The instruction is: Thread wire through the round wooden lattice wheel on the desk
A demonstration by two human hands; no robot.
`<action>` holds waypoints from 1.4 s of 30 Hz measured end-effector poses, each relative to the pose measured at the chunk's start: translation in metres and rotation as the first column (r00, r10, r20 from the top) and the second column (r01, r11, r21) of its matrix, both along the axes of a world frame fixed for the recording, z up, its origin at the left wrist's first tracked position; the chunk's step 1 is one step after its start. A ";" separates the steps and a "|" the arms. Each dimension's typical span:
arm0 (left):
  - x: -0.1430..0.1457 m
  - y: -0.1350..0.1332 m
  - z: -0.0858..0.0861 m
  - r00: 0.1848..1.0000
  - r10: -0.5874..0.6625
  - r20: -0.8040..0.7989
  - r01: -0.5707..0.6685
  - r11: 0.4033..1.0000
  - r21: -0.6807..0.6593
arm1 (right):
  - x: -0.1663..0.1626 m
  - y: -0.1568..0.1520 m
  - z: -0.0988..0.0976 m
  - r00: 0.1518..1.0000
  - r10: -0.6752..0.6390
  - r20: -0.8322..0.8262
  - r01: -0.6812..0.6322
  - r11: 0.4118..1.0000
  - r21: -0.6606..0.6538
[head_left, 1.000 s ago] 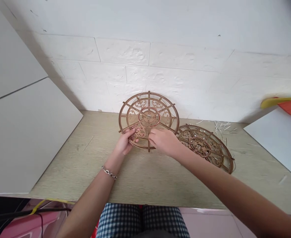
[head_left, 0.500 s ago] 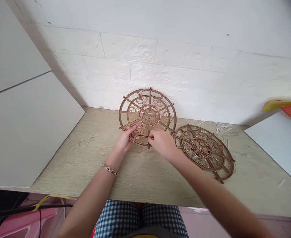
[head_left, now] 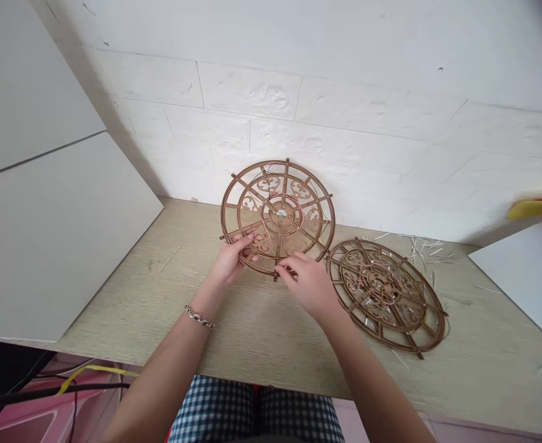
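A round bronze-coloured ornamental frame, with spokes, scrollwork and a small tab at each spoke end, stands tilted on the table by the wall. Thin wires run across its middle. My left hand is closed round its lower left rim, thumb in front and fingers partly hidden behind. At the bottom of the rim, beside the lowest spoke, my right hand pinches with thumb and forefinger; what lies between the fingertips is too small to make out. A similar round frame lies flat to the right, close to the first.
Thin white strips are scattered on the wooden table behind the second frame. White panels stand at the left and right. A white brick-patterned wall rises behind. Cables hang below the table's left edge.
My right hand has shifted slightly down along the rim and its fingers have loosened from a tight fist into a pinch. The view has shifted a little; my left hand keeps its hold.
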State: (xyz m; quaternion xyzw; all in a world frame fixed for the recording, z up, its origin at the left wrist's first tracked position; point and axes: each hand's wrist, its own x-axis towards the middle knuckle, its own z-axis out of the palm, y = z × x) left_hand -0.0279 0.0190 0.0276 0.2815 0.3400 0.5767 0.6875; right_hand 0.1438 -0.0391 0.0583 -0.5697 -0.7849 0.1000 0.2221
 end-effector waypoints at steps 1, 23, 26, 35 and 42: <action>0.000 -0.001 0.001 1.000 0.000 -0.001 0.000 1.000 -0.002 | -0.001 -0.003 -0.004 0.999 0.033 0.031 -0.033 0.999 -0.002; 0.001 0.001 0.000 1.000 0.018 -0.008 -0.019 0.997 -0.076 | -0.007 0.004 0.014 0.612 0.421 0.670 -0.525 0.850 -0.054; 0.001 0.001 0.001 1.000 0.011 0.005 -0.011 0.998 -0.061 | -0.017 -0.007 -0.001 0.832 0.205 0.516 -0.231 0.973 -0.014; -0.009 0.000 0.009 0.998 -0.020 -0.055 0.014 0.994 -0.107 | -0.030 -0.018 -0.009 0.926 0.125 0.356 -0.120 0.992 -0.035; -0.001 -0.004 0.006 0.994 -0.085 -0.075 0.078 0.992 -0.099 | -0.021 -0.020 -0.002 0.917 0.158 0.366 -0.128 0.986 -0.104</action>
